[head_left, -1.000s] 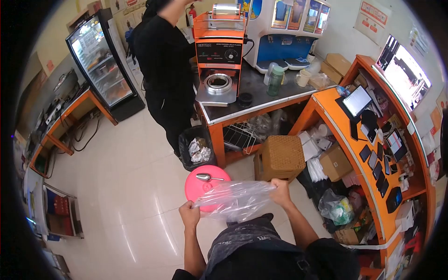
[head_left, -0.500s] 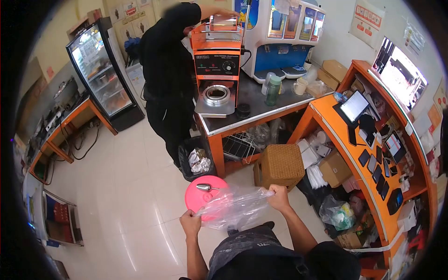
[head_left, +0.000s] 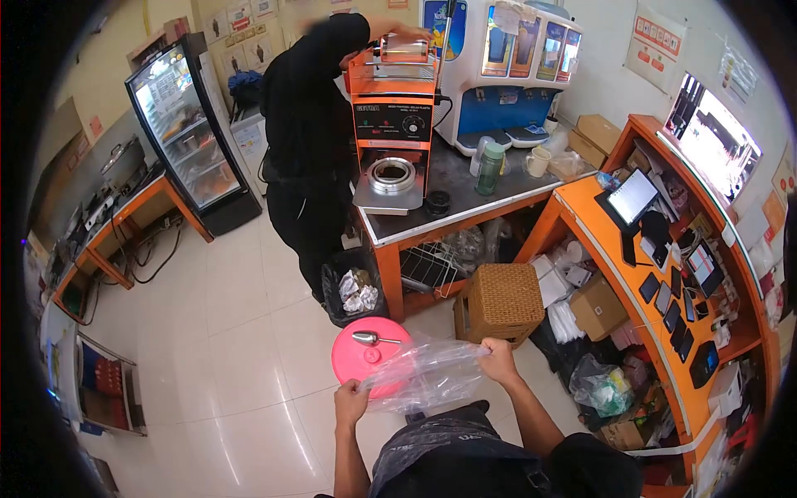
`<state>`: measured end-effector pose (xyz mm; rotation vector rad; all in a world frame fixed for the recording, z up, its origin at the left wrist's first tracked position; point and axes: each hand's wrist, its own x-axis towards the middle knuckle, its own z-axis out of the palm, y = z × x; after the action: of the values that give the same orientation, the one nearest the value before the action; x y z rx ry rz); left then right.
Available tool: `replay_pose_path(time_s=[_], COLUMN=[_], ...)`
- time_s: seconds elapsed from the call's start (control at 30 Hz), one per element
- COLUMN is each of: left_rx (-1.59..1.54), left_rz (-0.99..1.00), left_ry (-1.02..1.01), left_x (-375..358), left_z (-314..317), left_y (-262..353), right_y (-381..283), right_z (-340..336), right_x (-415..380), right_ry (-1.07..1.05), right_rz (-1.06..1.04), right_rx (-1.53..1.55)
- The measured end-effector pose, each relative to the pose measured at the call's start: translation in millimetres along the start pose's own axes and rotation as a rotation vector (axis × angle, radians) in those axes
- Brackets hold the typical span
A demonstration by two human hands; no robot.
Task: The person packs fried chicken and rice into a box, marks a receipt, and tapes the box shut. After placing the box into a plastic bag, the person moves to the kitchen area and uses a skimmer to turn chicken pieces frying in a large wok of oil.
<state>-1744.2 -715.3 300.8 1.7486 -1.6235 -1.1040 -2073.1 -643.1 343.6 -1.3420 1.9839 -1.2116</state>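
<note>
The person stands on the tiled floor and holds a clear plastic bag point(head_left: 425, 375) stretched between both hands, in front of the waist. The left hand point(head_left: 351, 402) pinches one edge of the bag with closed fingers, and the right hand point(head_left: 501, 358) grips the opposite edge in a closed fist. I judge that the step in hand is the opening or spreading of the bag; the next move probably calls for finding the mouth and parting its two layers while both edges are kept tight.

The bag is thin, transparent and much wrinkled, and it sags a little in the middle. Through it one sees part of a round pink lid point(head_left: 365, 353) just below, with a metal scoop point(head_left: 370, 339) lying on top. A woven basket point(head_left: 500, 300) stands near the right hand. Farther away, another person in black point(head_left: 311, 141) works at an orange machine point(head_left: 390, 104) on the table point(head_left: 465, 187).
</note>
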Motion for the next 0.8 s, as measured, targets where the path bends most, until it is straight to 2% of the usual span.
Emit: replay_pose_path(time_s=[0.6, 0.8], left_rx=[0.089, 0.030], left_rz=[-0.026, -0.004], left_ry=[-0.081, -0.099], left_x=[-7.7, -11.8], left_z=[8.3, 9.7], left_y=[-16.1, -13.0], right_y=[13.3, 21.1], right_z=[4.8, 4.8], right_x=[-11.1, -14.8], right_ry=[-0.036, -0.024], right_rz=[0.075, 0.007], right_rx=[-0.005, -0.018])
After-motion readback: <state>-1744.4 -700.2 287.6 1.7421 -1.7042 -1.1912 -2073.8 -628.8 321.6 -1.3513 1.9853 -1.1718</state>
